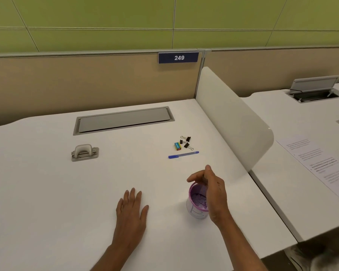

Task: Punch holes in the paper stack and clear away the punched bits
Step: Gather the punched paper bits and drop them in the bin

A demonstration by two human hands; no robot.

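My left hand [132,210] lies flat and empty on the desk [47,192]; right hand [213,190] grips the purple cup's [197,202] rim, hole punch [84,152] well apart.

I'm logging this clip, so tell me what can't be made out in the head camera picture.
- Purple mesh cup: far rim hidden by the right hand; contents blurred.
- Right hand: fingertips curl over the cup, any pinched bits too small.
- Printed paper sheets on the neighbouring desk: text blurred.
- Small colourful box: label too small.
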